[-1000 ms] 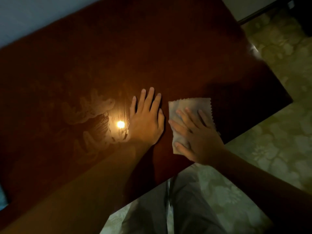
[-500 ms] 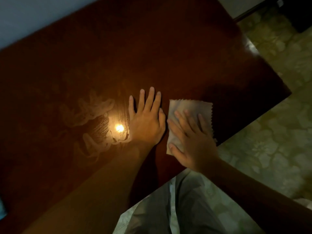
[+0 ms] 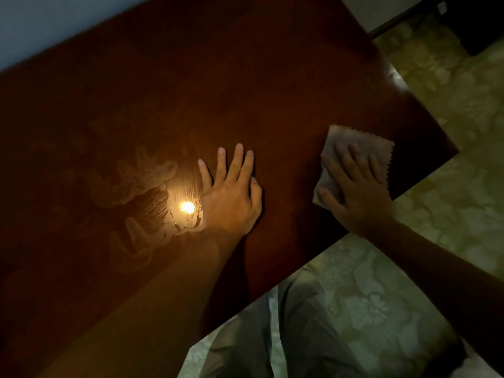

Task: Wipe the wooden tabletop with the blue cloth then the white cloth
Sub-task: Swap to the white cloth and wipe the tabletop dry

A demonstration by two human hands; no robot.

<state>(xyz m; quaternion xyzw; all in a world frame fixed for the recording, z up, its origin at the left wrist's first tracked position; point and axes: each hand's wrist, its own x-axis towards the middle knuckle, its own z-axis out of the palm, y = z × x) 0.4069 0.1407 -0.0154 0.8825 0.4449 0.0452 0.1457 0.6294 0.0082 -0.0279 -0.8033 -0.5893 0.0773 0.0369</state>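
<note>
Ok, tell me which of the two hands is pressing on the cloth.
The right hand: its spread fingers lie flat on the pale cloth near the tabletop's right edge. The left hand rests bare on the wood, beside the bright light reflection.

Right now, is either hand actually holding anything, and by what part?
Right hand presses the white cloth flat on the wooden tabletop, fingers spread over its near half; not gripped. Left hand lies flat, holding nothing.

pale cloth (image 3: 354, 137) flat, dark wooden tabletop (image 3: 218, 91)
</note>
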